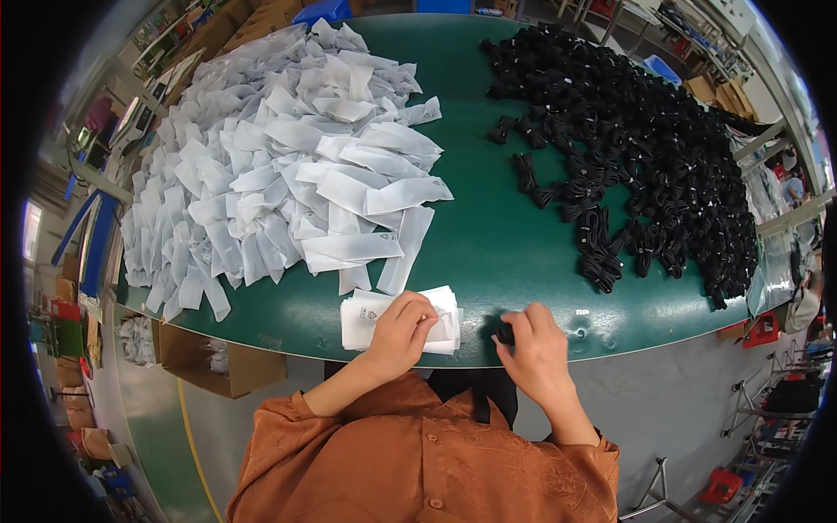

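Note:
Near the front edge of the green table lies a stack of flat white bags (356,324). My left hand (403,327) rests over this stack, its fingers closed in a pinch at the top bag, whose right end looks slightly lifted. To the right of the stack, my right hand (534,347) is closed around a bundled black cable (505,333), mostly hidden by the fingers. Left of centre spreads a big heap of white translucent bags (261,166), some bulging. At the right is a large heap of bundled black cables (645,148), several lying loose along its near side.
Green tabletop (488,244) runs between the two heaps. Below its left edge stands an open cardboard box (218,366) with some white bags inside. Metal frame posts (793,213) rise beside the table at the right. Red stools (722,485) stand on the floor.

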Tool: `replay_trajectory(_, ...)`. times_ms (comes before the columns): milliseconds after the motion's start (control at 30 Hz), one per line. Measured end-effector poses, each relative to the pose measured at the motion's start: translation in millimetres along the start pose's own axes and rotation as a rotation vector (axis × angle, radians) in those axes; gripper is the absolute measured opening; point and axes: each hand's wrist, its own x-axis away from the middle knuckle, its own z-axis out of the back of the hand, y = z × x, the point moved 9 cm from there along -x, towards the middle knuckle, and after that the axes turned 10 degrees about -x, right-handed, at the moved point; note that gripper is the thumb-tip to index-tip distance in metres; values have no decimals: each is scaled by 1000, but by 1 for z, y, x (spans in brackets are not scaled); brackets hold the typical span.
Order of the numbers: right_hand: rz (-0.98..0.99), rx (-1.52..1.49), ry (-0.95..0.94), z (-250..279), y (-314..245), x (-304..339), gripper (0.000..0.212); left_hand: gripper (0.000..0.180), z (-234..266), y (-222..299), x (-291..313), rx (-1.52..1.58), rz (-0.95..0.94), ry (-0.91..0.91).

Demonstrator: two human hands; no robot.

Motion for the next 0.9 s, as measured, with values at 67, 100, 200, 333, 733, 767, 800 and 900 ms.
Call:
replay_trajectory(67,-11,77,-36,-12,9,-2,37,10,-5,-13,2,126,146,-8)
replay_trajectory(100,-36,17,-23,-16,19,-1,38,10,-6,-13,1,127,145,-6)
replay_trajectory(200,-20,-24,-10,-22,33,5,38,10,-7,-11,1,150,134,10)
replay_trajectory(333,2,-60,61,-26,36,15,36,10,-10,-14,1,178,148,-7)
replay_trajectory(733,183,-166,-38,-35,-8,18,40,8,-16,-19,4,212,186,-118)
replay_trajectory(767,235,-198,-94,-38,-12,17,40,9,-18,-16,4,205,168,-141)
replay_trajectory(800,235,-197,-95,-38,-11,16,40,9,-17,-15,4,207,168,-140)
replay_trajectory(900,118,-381,-130,-53,7,18,35,12,-13,1,-2,210,35,-145)
